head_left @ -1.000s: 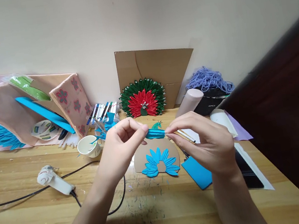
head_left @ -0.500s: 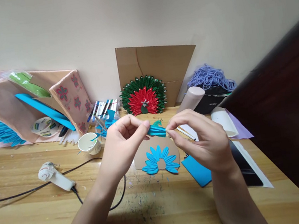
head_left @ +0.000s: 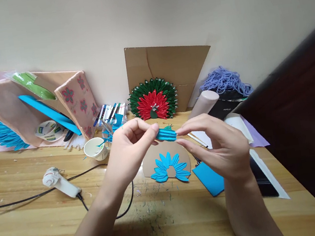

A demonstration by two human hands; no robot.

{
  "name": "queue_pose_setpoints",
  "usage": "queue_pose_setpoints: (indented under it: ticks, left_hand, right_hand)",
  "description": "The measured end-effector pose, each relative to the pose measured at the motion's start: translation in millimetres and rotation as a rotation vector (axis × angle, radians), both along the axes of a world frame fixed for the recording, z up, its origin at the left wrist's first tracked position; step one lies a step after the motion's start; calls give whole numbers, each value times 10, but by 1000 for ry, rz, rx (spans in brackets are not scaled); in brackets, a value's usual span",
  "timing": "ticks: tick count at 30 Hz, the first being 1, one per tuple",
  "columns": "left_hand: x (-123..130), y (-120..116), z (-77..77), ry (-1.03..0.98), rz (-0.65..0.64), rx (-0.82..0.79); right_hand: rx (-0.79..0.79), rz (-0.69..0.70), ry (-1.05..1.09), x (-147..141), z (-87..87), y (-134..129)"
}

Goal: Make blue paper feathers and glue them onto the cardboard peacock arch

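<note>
My left hand [head_left: 134,147] pinches one end of a pleated blue paper strip [head_left: 166,134] between thumb and fingers. At the strip's other end are the thumb and forefinger of my right hand [head_left: 214,143], closed on its edges. Ridges run lengthwise along the strip, held in the air above the table. Below it lies a rounded cardboard piece [head_left: 152,160] bearing a fan of blue paper petals [head_left: 161,172]. Just behind the strip a small green shape [head_left: 168,127] shows in part. To the right, a flat blue sheet [head_left: 209,177] is partly behind my right hand.
A hot glue gun [head_left: 62,183] with a black cable lies at left. Near my left wrist stands a paper cup [head_left: 95,149]. Behind are a red and green paper peacock [head_left: 152,99], markers [head_left: 109,113], a pink box [head_left: 74,103] and blue yarn [head_left: 224,80].
The right hand's thumb and forefinger have spread a little wider at the strip's end. The strip's pleats now face me more fully. The whole view has shifted slightly.
</note>
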State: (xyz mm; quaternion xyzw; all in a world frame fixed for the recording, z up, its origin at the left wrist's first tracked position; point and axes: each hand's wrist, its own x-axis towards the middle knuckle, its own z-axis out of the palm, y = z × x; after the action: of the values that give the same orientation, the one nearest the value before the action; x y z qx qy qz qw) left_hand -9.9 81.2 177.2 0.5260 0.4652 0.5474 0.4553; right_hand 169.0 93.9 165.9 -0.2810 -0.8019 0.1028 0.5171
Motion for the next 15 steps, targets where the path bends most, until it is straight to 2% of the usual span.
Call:
queue_pose_setpoints:
  ticks: [15]
  left_hand:
    - [19,-18,-1,-36,-38,-2]
  right_hand:
    - [16,5,23,-7,5,-11]
